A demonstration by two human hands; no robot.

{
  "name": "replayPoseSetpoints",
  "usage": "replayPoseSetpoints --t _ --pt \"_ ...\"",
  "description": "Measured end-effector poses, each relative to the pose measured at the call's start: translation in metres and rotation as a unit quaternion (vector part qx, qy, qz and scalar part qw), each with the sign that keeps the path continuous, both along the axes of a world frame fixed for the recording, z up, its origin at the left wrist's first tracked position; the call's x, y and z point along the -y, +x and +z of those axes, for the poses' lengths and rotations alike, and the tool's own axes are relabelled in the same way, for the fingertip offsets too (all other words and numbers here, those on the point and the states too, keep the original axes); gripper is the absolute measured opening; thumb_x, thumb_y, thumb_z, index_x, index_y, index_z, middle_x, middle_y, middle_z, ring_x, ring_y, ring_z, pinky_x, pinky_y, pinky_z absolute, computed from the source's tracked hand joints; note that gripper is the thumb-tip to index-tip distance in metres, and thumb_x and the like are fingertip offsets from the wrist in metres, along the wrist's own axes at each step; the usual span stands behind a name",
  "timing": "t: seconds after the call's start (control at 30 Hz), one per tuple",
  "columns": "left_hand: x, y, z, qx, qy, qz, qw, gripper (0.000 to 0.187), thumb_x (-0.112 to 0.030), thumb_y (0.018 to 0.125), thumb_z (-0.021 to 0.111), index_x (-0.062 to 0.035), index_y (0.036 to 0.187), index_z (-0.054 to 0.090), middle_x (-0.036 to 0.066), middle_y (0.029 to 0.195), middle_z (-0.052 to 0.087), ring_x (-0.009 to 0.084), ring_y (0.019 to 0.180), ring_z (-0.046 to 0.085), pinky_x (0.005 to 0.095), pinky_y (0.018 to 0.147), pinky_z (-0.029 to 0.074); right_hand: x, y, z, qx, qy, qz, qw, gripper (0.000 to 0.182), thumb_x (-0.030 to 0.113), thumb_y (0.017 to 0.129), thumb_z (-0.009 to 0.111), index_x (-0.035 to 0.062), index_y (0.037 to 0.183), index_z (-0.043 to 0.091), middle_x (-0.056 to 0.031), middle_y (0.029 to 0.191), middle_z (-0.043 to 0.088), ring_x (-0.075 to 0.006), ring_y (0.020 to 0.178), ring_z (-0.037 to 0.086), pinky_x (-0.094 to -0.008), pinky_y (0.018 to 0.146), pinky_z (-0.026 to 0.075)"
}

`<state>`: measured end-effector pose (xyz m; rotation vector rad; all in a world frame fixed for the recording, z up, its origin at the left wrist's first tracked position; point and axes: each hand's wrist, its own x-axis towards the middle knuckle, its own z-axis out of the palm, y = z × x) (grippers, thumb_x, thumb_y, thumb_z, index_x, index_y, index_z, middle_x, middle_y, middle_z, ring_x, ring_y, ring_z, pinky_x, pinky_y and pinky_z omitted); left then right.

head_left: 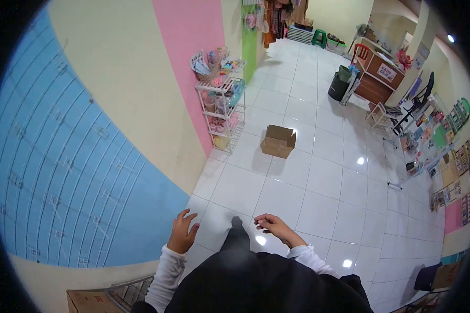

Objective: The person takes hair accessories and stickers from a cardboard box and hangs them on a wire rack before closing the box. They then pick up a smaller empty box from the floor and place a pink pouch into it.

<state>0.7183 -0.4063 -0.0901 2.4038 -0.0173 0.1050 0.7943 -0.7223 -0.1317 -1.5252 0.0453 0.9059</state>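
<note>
My left hand is held out low in front of me, fingers apart and bent a little, with nothing in it. It is near the blue wall panel but apart from it. On the other side my right hand hangs over the floor, palm inward, its fingers loosely curved and holding nothing. An open cardboard box sits on the white tiles ahead, out of reach of both hands. Its flaps are up, and its bottom is hard to see.
A white shelf rack with small goods stands against the pink wall stripe. Wire grid racks hang on my left. Further off are a dark bin, a wooden counter and a display stand. Another carton lies at lower left.
</note>
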Motion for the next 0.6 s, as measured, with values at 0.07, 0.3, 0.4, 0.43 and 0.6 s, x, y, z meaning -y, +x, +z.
replayPoseSetpoints --t 0.07,0.3,0.4,0.43,0.6 --pt "0.004 0.041 -0.008 -0.003 -0.015 -0.014 1.0 0.035 -0.028 0.086 0.051 -0.0063 0.114 0.051 0.018 0.124 0.041 0.0357 0.115 0.04 0.0511 0.096 0.027 0.012 0.027 -0.011 -0.01 -0.003 -0.02 1.0 0.024 0.024 0.09 0.05 0.0097 0.109 0.056 -0.0012 0.103 0.058 -0.0119 0.094 0.055 -0.0272 0.077 0.043" --pt "0.028 0.218 -0.019 -0.052 0.023 -0.082 0.995 0.039 -0.036 0.087 0.048 -0.0092 0.115 0.052 0.014 0.124 0.042 0.0334 0.113 0.043 0.0589 0.094 0.026 0.053 0.163 -0.007 -0.029 -0.046 -0.096 0.994 0.023 0.022 0.089 0.05 0.0104 0.108 0.056 -0.001 0.1 0.059 -0.0122 0.091 0.056 -0.0287 0.077 0.042" --pt "0.053 0.293 -0.005 -0.025 0.087 -0.138 0.986 0.04 -0.037 0.087 0.048 -0.0088 0.114 0.051 0.013 0.125 0.042 0.0324 0.11 0.046 0.0595 0.094 0.026 0.078 0.216 0.0 -0.009 -0.04 -0.156 0.987 0.023 0.023 0.089 0.05 0.0107 0.108 0.056 -0.0023 0.102 0.059 -0.013 0.091 0.056 -0.0294 0.078 0.042" --pt "0.063 0.315 -0.001 -0.027 0.089 -0.143 0.985 0.04 -0.037 0.087 0.048 -0.0088 0.114 0.051 0.013 0.125 0.042 0.0324 0.11 0.046 0.0595 0.094 0.026 0.088 0.229 0.001 -0.011 -0.037 -0.161 0.986 0.023 0.023 0.089 0.05 0.0107 0.108 0.056 -0.0023 0.102 0.059 -0.013 0.091 0.056 -0.0294 0.078 0.042" --pt "0.123 0.408 -0.009 -0.025 0.091 -0.18 0.979 0.036 -0.032 0.087 0.048 -0.0087 0.115 0.05 0.014 0.124 0.042 0.0342 0.113 0.042 0.0583 0.095 0.025 0.167 0.299 -0.008 -0.029 -0.028 -0.249 0.968 0.023 0.023 0.09 0.049 0.01 0.108 0.055 -0.003 0.102 0.059 -0.0143 0.091 0.056 -0.0297 0.076 0.043"
